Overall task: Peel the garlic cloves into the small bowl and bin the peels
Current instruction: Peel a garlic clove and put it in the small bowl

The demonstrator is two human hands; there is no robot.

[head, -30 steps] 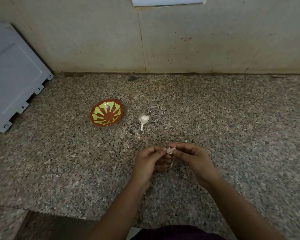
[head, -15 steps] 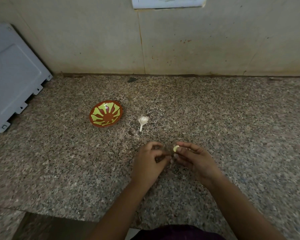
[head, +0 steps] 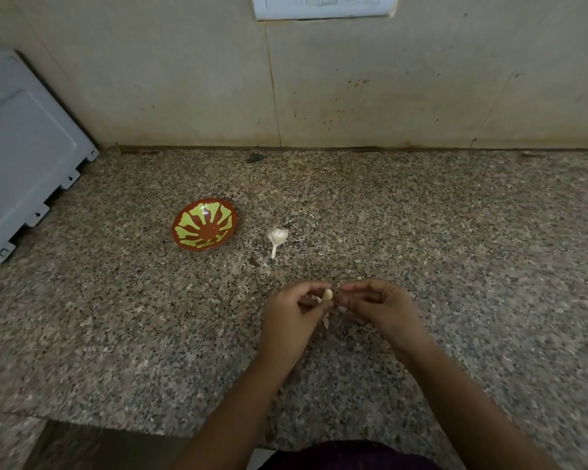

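Observation:
Over the granite counter [head: 455, 266], my left hand [head: 289, 320] pinches a pale yellow peeled garlic clove [head: 327, 295] at its fingertips. My right hand [head: 381, 310] is close beside the clove, fingers curled, pinching a pale scrap of peel [head: 342, 308]. Another bit of peel [head: 326, 322] hangs below the hands. The small red bowl [head: 184, 245] with a yellow-green pattern sits to the upper left, nothing in it. Between the bowl and my hands, the rest of the garlic bulb [head: 277, 236] lies on the counter. No bin is in view.
A grey appliance panel [head: 21, 157] leans at the far left. The tiled wall [head: 387, 96] with a switch plate [head: 323, 6] stands behind the counter. The counter's front edge [head: 116, 425] runs along the lower left.
The clove now shows bare and yellow at my left fingertips; earlier it was white with peel, then sat by my right fingers. My hands have drawn slightly apart.

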